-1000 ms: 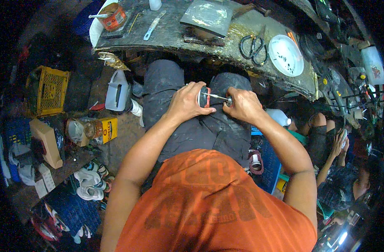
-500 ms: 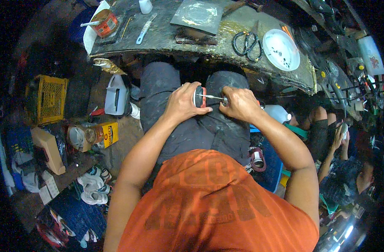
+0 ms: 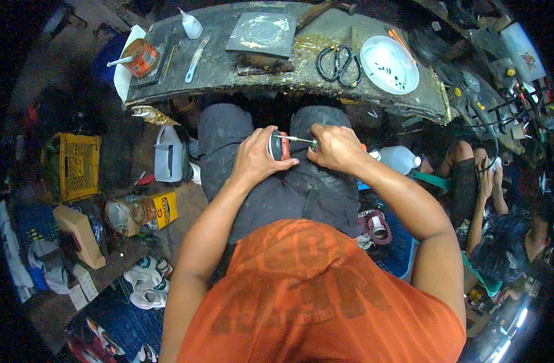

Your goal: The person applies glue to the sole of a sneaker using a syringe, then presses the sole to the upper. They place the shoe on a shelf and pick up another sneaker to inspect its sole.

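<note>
My left hand (image 3: 256,158) grips one round red-and-black object (image 3: 279,145) over my lap; my right hand (image 3: 334,147) pinches one thin metal rod (image 3: 294,139) entering it. One pair of scissors (image 3: 339,62) lies on the workbench (image 3: 325,94).

1. The left hand (image 3: 256,158) closes around a small round red-and-black object (image 3: 279,146) held over the lap
2. The right hand (image 3: 336,147) grips a thin metal tool (image 3: 295,139) whose tip meets the round object
3. Both hands sit above dark trousers (image 3: 283,187), just below the edge of a worn workbench (image 3: 301,78)
4. On the bench lie black scissors (image 3: 339,62), a white plate (image 3: 389,64), a dark square slab (image 3: 261,33), a small white squeeze bottle (image 3: 191,25) and an orange tin (image 3: 140,57)
5. A yellow crate (image 3: 78,166) and a white jug (image 3: 168,156) stand on the floor to the left
6. Another person (image 3: 480,187) sits at the right
</note>
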`<action>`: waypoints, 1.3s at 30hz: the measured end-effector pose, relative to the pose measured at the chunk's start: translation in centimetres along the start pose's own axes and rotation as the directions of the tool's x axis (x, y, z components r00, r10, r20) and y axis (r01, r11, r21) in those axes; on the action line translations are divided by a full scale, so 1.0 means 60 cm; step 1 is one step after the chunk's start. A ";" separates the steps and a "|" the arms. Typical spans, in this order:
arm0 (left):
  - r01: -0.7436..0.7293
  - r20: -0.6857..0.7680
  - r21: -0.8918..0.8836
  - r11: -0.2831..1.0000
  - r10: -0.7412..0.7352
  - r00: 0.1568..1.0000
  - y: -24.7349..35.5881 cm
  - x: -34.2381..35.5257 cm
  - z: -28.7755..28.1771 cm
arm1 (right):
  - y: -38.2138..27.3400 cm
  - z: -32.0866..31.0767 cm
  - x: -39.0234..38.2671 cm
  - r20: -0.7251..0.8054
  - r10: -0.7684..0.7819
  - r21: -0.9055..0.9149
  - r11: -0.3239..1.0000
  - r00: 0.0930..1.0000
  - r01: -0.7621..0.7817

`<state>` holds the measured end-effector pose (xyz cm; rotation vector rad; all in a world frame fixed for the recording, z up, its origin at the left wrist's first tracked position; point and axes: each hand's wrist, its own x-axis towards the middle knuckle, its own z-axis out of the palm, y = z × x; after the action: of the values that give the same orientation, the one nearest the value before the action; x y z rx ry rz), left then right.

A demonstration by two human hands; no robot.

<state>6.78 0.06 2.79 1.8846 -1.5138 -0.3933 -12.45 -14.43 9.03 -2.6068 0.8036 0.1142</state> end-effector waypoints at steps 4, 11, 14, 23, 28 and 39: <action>-0.016 -0.012 -0.008 1.000 0.016 1.000 0.001 -0.001 0.000 | -0.002 0.003 0.002 -0.006 0.017 -0.022 1.000 1.000 -0.017; 0.010 -0.014 0.012 1.000 -0.010 1.000 0.005 -0.004 -0.001 | -0.006 0.014 0.002 -0.075 0.086 -0.009 0.996 0.993 -0.087; -0.070 -0.062 -0.027 0.997 0.068 0.996 0.017 0.006 -0.035 | 0.009 0.017 -0.003 -0.160 0.269 0.141 0.959 0.950 -0.248; -0.034 0.226 -0.620 0.784 0.219 0.949 0.041 0.097 -0.345 | 0.092 0.021 -0.068 -0.290 0.414 0.454 0.853 0.863 -0.256; 0.439 0.573 -0.809 0.391 0.356 0.738 0.000 0.138 -0.202 | 0.096 0.026 -0.084 -0.423 0.357 0.516 0.851 0.833 -0.103; -0.078 0.688 0.017 0.997 0.044 0.724 0.109 0.093 -0.041 | 0.103 0.040 -0.163 -0.296 0.477 0.666 0.724 0.827 -0.179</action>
<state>4.99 -5.06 9.90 1.7990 -2.0603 -1.1416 -23.90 -12.99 6.50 -1.8402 1.2322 -0.5896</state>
